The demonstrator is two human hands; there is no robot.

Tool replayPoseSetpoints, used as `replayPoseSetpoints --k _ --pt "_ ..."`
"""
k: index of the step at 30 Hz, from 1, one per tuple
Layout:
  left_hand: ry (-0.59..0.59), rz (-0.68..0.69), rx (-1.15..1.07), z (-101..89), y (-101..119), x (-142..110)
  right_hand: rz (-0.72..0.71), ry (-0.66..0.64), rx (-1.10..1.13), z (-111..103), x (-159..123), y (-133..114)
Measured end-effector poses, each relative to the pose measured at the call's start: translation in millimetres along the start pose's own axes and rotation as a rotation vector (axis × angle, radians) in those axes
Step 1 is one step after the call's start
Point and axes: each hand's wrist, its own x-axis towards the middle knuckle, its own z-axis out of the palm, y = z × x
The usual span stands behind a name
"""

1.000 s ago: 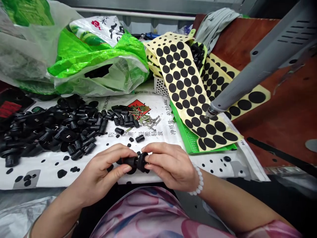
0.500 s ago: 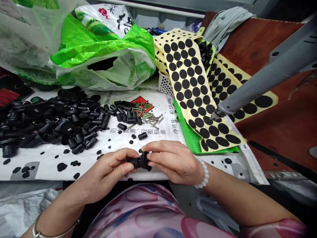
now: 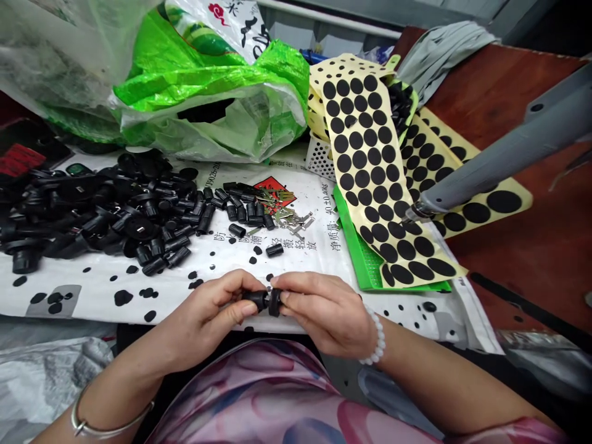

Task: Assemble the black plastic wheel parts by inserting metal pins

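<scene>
Cylinder (image 3: pixel 255 300) lies between closed thumb and fingers of the left hand (image 3: pixel 217 311), axis roughly crosswise, right end facing the disc (image 3: pixel 274 303) pinched by the right hand (image 3: pixel 326 311), above the white sheet (image 3: pixel 333 262). Contact between parts: unclear.

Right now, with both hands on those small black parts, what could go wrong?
1. The left hand pinches a black sleeve and the right hand a black disc, both by the fingers; either could slip.
2. A loose black cylinder lies just beyond the hands and might roll if bumped.
3. The gray tool points down at the dotted sheet; it may snag it, though contact is unclear.
</scene>
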Motion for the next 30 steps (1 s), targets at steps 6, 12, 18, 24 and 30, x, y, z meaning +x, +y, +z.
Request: replayPoseSetpoints --k 6,12,18,24,30 --pt "-0.087 -0.039 -0.276 0.2 -6 -3 0.017 0.022 0.073 3 0 -4" --pt "-0.063 -0.052 -0.178 2.2 -9 -4 0.102 0.002 0.168 8 -2 -3" --pt "-0.058 -0.045 -0.149 3.2 -7 -5 0.088 -0.039 0.046 4 -2 -10" --pt "-0.004 0.022 -0.128 4.6 -6 -6 0.231 -0.028 0.051 -2 6 -26" --pt "0.021 0.062 -0.099 7.3 -8 -7 0.293 -0.092 0.156 -6 14 -20"
